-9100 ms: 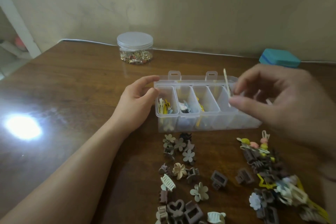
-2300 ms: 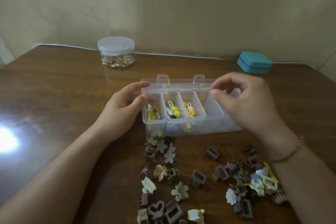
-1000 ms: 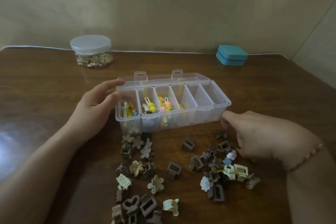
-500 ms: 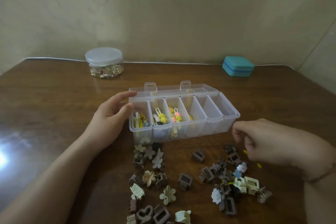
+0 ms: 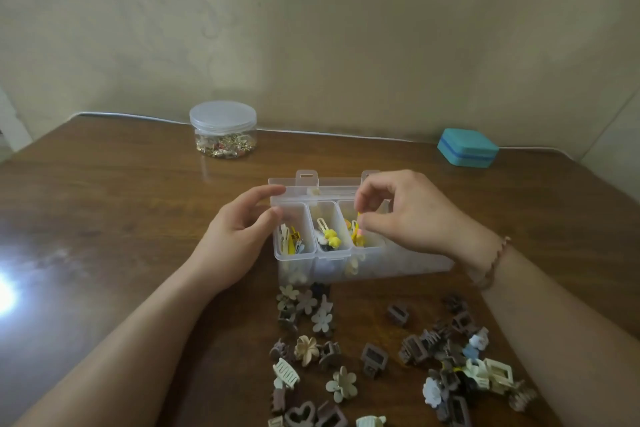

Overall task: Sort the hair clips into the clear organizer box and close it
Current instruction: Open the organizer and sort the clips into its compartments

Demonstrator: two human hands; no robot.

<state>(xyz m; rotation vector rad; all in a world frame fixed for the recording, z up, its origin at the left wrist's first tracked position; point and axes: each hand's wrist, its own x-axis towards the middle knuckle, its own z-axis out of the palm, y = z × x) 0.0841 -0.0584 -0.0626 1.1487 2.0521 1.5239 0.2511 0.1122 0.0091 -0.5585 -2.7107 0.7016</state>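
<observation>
We pinch a small yellow clip [image 5: 359, 218] between thumb and fingertips of our right hand [image 5: 412, 215], just above the third compartment from our left hand [image 5: 239, 232]. That left hand curls round the near end of the box [image 5: 398, 265], thumb and fingers on its rim, steadying it on the tabletop [image 5: 121, 218].

The risk, as we judge it, is a poor drop: the clip is slim and the compartment under our right fingertips already holds yellow and pink clips [image 5: 356, 236], so a release from this height could bounce it onto a divider or into the neighbouring bin with the yellow duck clip [image 5: 330, 237]. If our left hand eases off, a nudge from the right wrist could slide the light box. The lid [image 5: 332, 182] lies open beyond both hands; clips piled too high would stop it shutting later.

The clip hangs roughly upright, long axis vertical, lower end pointing down into the compartment; its top end is hidden by our fingers. The box's long axis runs from left hand to right hand. Many loose clips [image 5: 308, 350] wait nearer us than both hands.
</observation>
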